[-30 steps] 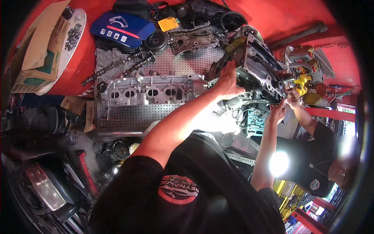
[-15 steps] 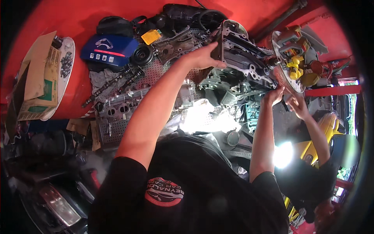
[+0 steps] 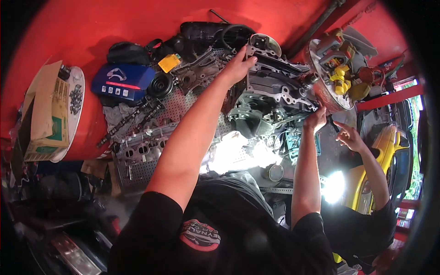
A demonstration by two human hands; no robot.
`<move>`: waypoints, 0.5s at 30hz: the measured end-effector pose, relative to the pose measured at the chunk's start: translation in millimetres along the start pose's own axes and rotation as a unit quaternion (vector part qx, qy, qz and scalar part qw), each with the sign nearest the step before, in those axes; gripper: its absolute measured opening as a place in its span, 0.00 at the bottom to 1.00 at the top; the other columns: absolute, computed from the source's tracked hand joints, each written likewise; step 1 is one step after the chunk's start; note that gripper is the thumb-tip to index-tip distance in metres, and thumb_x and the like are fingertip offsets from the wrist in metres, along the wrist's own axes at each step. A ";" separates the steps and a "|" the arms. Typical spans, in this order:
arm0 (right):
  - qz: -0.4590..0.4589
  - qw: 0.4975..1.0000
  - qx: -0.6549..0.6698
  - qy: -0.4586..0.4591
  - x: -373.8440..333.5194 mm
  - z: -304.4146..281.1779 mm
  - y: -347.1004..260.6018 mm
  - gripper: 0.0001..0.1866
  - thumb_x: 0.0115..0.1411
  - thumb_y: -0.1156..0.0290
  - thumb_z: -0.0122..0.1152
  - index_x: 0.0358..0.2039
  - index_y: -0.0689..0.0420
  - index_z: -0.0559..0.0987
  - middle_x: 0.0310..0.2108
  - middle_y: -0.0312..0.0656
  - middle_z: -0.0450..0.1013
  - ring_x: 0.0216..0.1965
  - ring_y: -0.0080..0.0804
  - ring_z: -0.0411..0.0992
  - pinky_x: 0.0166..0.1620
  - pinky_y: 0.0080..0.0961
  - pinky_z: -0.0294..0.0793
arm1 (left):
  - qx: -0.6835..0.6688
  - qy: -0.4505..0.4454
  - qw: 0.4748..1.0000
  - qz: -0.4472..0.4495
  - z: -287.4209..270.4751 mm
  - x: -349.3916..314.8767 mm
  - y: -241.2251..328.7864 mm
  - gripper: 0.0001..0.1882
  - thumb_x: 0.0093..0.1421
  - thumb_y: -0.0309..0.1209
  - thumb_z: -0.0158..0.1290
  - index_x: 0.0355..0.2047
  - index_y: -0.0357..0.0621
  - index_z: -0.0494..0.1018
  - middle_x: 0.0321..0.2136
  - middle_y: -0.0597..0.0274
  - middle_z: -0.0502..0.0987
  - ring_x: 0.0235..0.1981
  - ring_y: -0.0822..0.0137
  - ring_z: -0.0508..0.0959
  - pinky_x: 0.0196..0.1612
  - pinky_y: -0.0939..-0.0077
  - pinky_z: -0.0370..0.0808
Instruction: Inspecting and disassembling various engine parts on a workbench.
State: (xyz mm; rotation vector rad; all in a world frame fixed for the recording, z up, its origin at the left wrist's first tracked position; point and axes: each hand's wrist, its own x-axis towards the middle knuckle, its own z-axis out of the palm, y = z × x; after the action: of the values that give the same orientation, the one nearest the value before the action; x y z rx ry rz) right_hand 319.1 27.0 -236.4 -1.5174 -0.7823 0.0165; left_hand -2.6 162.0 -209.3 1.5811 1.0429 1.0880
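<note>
A car repair workshop, crowded with stripped engine parts
Against a red wall (image 3: 137, 27), a perforated metal bench (image 3: 174, 105) carries a cylinder head (image 3: 143, 149), camshafts (image 3: 120, 130), a dark pulley (image 3: 160, 86) and a large engine assembly (image 3: 275, 85), all bare metal and grime (hardly a showroom); a cardboard box (image 3: 48, 110) stands at the left beside small metal pieces (image 3: 75, 101), a car headlamp (image 3: 75, 254) shows at the lower left, yellow vehicle bodywork (image 3: 373, 169) stands at the right, and beyond it an opening gives onto daylight and greenery (image 3: 417, 176)
</note>
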 end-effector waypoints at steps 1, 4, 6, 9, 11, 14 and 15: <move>-0.010 1.000 -0.008 -0.024 -0.1 -1.8 -0.1 0.29 0.76 0.56 0.38 0.46 0.64 0.85 0.39 0.44 0.83 0.40 0.30 0.78 0.49 0.27 0.74 | -0.040 -0.023 0.999 -0.009 -0.3 -2.3 -3.0 0.44 0.65 0.50 0.55 0.72 0.35 0.54 0.66 0.40 0.67 0.68 0.50 0.67 0.69 0.64 0.62; 0.019 0.998 -0.061 -0.020 2.4 -3.6 -0.6 0.28 0.76 0.56 0.38 0.46 0.63 0.85 0.39 0.43 0.83 0.40 0.29 0.78 0.49 0.26 0.74 | -0.037 -0.026 0.998 -0.038 0.8 -4.6 -5.5 0.42 0.65 0.46 0.56 0.71 0.36 0.55 0.66 0.40 0.67 0.68 0.52 0.67 0.68 0.65 0.62; -0.003 0.998 -0.065 -0.014 5.0 -3.1 1.0 0.28 0.76 0.56 0.39 0.46 0.64 0.85 0.38 0.43 0.83 0.39 0.29 0.77 0.49 0.27 0.73 | -0.009 -0.005 0.999 -0.031 -0.2 -6.5 -3.0 0.41 0.64 0.46 0.56 0.71 0.36 0.57 0.66 0.39 0.67 0.68 0.51 0.68 0.68 0.66 0.62; -0.004 1.000 0.016 -0.023 12.5 -0.5 11.1 0.29 0.76 0.55 0.39 0.45 0.63 0.86 0.38 0.42 0.83 0.41 0.28 0.77 0.50 0.26 0.73 | 0.022 -0.005 0.999 -0.024 -6.0 -14.4 3.5 0.43 0.63 0.49 0.57 0.71 0.35 0.57 0.66 0.39 0.66 0.68 0.51 0.67 0.69 0.66 0.62; -0.002 0.999 -0.035 -0.015 22.7 -4.2 23.3 0.27 0.75 0.54 0.42 0.45 0.61 0.86 0.40 0.39 0.83 0.44 0.29 0.76 0.53 0.27 0.72 | 0.033 -0.004 0.999 -0.034 -9.0 -20.2 7.5 0.44 0.63 0.49 0.57 0.71 0.35 0.56 0.67 0.40 0.66 0.68 0.51 0.67 0.69 0.66 0.62; -0.079 0.992 -0.086 -0.036 41.3 -12.3 42.3 0.21 0.72 0.55 0.53 0.54 0.58 0.80 0.54 0.41 0.76 0.53 0.31 0.72 0.57 0.28 0.69 | 0.053 0.022 0.998 -0.007 -9.3 -33.9 8.1 0.38 0.62 0.47 0.59 0.67 0.44 0.63 0.60 0.44 0.74 0.61 0.49 0.74 0.64 0.62 0.68; -0.172 0.965 -0.200 -0.017 51.9 -10.5 43.9 0.18 0.72 0.60 0.53 0.54 0.59 0.80 0.52 0.41 0.75 0.52 0.32 0.71 0.55 0.27 0.70 | 0.012 0.013 1.000 0.020 -7.8 -35.9 8.5 0.33 0.62 0.43 0.61 0.64 0.48 0.65 0.56 0.46 0.77 0.57 0.49 0.77 0.60 0.60 0.71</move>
State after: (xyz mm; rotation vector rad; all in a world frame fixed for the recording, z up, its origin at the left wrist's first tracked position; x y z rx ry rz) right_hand 383.4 46.9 -250.9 -1.7393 -1.1171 -0.3960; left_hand -17.8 127.7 -206.0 1.6174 1.0498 1.1304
